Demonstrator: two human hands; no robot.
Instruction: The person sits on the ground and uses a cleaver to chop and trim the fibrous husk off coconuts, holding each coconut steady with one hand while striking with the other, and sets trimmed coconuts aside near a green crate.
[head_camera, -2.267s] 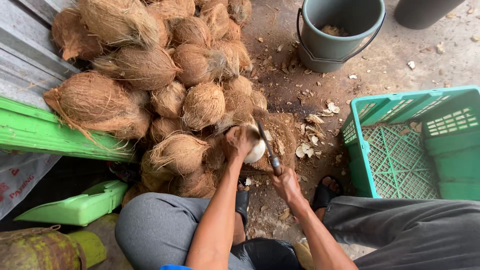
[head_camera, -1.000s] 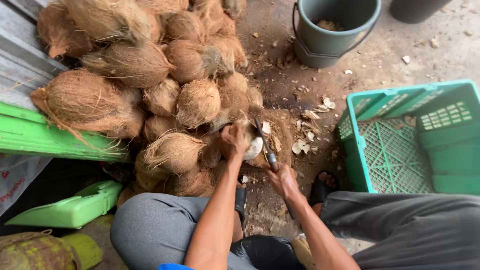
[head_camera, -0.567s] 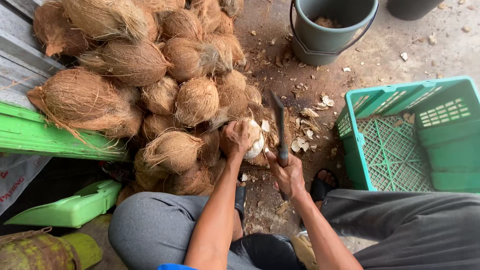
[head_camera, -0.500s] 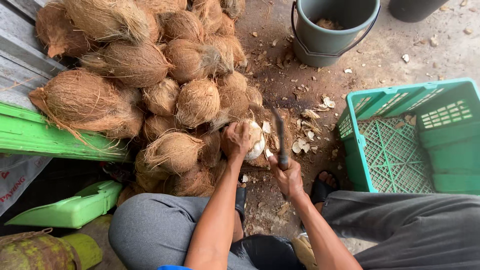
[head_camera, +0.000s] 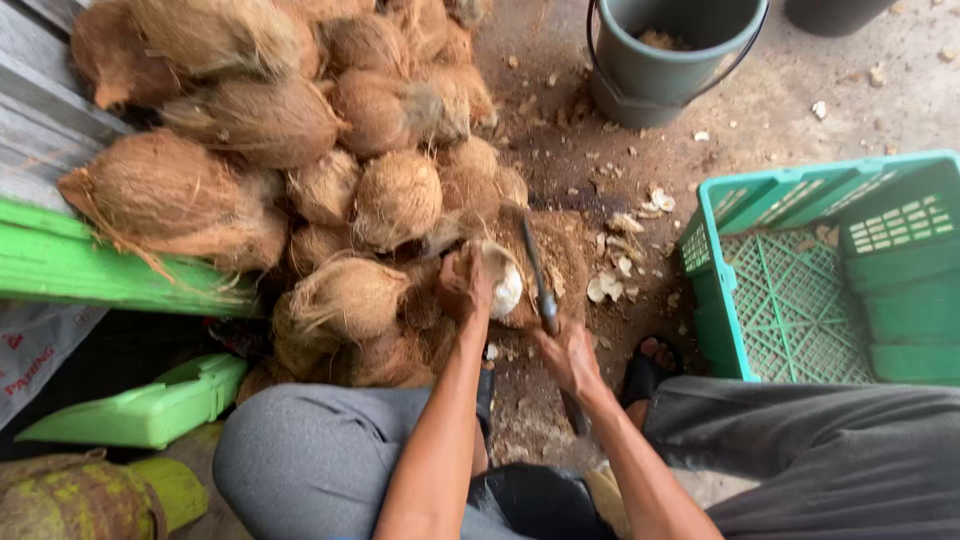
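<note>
Near the middle of the frame, a partly husked coconut (head_camera: 497, 283) shows white flesh on its right side, brown fibre on the left. A dark-bladed knife (head_camera: 540, 285) stands just right of it, point away, nearly upright in the frame.

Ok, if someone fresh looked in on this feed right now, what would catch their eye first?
Probably the big heap of brown husked coconuts filling the upper left. Just below its right edge, the left hand grips a partly peeled coconut showing white, with the right hand holding a long knife against it. The bright green crate at right and the grey bucket at top also stand out.
</note>
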